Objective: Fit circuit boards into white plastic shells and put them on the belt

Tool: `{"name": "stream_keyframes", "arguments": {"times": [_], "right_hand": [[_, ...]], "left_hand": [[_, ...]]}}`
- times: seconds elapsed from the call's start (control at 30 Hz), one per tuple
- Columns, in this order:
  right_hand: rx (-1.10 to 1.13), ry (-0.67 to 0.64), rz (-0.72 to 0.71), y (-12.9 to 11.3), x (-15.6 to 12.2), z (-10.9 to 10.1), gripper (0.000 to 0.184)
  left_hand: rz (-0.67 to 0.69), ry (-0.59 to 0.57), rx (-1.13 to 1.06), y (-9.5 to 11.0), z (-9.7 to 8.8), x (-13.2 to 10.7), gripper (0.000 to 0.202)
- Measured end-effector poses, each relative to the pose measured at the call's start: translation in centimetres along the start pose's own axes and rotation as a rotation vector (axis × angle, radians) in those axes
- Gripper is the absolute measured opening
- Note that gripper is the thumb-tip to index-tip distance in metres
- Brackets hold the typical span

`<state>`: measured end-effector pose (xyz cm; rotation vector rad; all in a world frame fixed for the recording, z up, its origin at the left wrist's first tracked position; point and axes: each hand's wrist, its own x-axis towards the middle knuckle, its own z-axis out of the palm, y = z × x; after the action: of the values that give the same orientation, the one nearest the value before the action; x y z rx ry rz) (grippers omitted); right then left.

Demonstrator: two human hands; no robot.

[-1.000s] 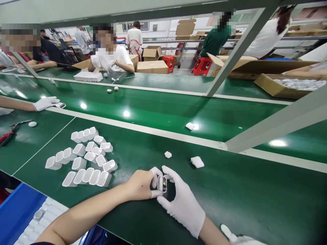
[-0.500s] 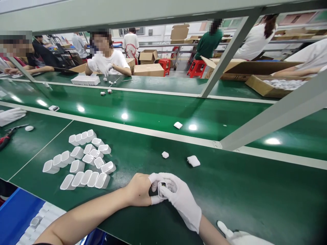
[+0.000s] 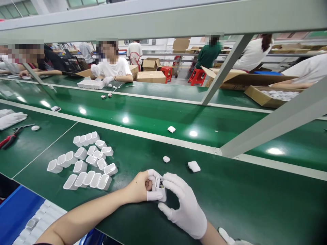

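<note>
My left hand [image 3: 141, 187], with white covers on some fingertips, is closed around a small white plastic case [image 3: 161, 193]. The case stands upright with its top open, and dark and yellowish parts show inside. Beside it is my right hand [image 3: 185, 204] in a white glove. Its thumb and fingers are spread apart, and the fingertips reach the top edge of the case; whether they touch is hard to see. Beyond my hands lie a small white piece [image 3: 166, 159] and a larger white squarish piece [image 3: 194, 166]. Several open white shells [image 3: 89, 178] stand to the left.
A green conveyor belt [image 3: 143, 124] runs past the workbench [image 3: 242, 200], with a white piece [image 3: 171, 129] on it. Red-handled pliers [image 3: 10, 139] lie at left near a gloved hand [image 3: 12, 119]. A slanted metal post [image 3: 276, 119] rises at right. Co-workers sit across the belt.
My right hand has opened, its thumb moving off the case. The case now stands more upright in my left hand. The white piece on the belt has shifted slightly left, and the view has tilted.
</note>
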<state>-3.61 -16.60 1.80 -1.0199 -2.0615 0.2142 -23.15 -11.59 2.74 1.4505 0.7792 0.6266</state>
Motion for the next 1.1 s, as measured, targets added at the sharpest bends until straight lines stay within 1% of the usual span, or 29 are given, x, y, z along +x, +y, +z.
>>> {"name": "stream_keyframes", "arguments": {"times": [0.07,0.2,0.33,0.43,0.5,0.53,0.67,0.73,0.83,1.0,1.03,1.1], "right_hand": [[-0.014,0.023,-0.032,-0.5,0.4,0.0,0.048],[-0.021,0.032,-0.008,-1.6,1.1,-0.1,0.042],[0.124,-0.035,-0.018,-2.6,1.1,-0.1,0.04],[0.2,-0.004,0.034,-3.0,0.7,0.3,0.041],[0.208,0.042,0.076,-3.2,0.6,0.5,0.043],[0.213,0.045,0.096,-3.2,0.6,0.5,0.041],[0.202,-0.033,0.141,-3.2,1.1,0.2,0.024],[0.149,-0.037,0.124,-3.3,1.5,-0.1,0.023],[0.095,-0.005,0.068,-3.1,1.7,0.0,0.024],[0.046,0.15,0.003,-2.7,1.2,0.8,0.029],[0.038,0.163,0.002,-2.6,1.1,0.9,0.031],[0.043,0.147,0.009,-2.6,1.0,0.8,0.031]], "left_hand": [[-0.026,-0.03,-0.045,-0.1,0.1,0.0,0.036],[-0.063,-0.074,-0.054,0.1,0.0,-0.1,0.034],[-0.126,-0.199,-0.074,0.4,-0.1,-0.2,0.034],[-0.145,-0.261,-0.109,0.5,-0.2,-0.3,0.041],[-0.151,-0.266,-0.134,0.5,-0.2,-0.2,0.04],[-0.153,-0.264,-0.143,0.5,-0.2,-0.2,0.038],[-0.152,-0.242,-0.117,0.4,-0.2,-0.1,0.031],[-0.153,-0.227,-0.09,0.3,-0.2,-0.1,0.03],[-0.16,-0.213,-0.07,0.2,-0.2,-0.1,0.029],[-0.167,-0.214,-0.099,0.3,-0.3,0.0,0.032],[-0.166,-0.212,-0.101,0.3,-0.3,0.0,0.032],[-0.166,-0.211,-0.091,0.3,-0.4,0.0,0.032]]}}
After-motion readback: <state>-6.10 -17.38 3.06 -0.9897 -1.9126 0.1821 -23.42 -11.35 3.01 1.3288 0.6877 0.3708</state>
